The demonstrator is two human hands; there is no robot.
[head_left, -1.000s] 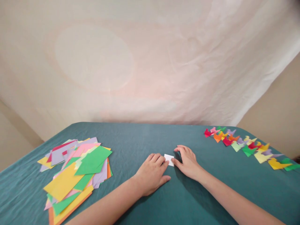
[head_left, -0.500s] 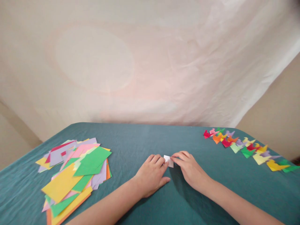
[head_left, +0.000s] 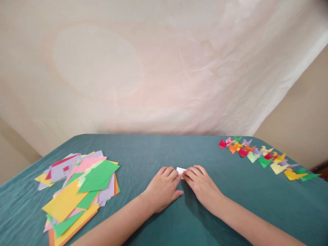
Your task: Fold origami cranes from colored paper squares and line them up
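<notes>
A small folded piece of white paper lies on the table at the middle, mostly covered by my fingers. My left hand holds its left side down, fingers curled over and the thumb resting apart on the cloth. From the right, my right hand presses on the same paper with its fingertips close together. The fingers of both hands nearly meet there. Only the paper's upper part shows; its lower part is hidden.
A loose pile of coloured paper sheets spreads over the left of the table. Several small folded paper birds stand in rows at the right edge. Dark green cloth covers the table, and a pale sheet hangs behind it.
My right hand has moved left and over the white paper, covering more of it. My left hand stays at its side. The whole view has shifted slightly.
</notes>
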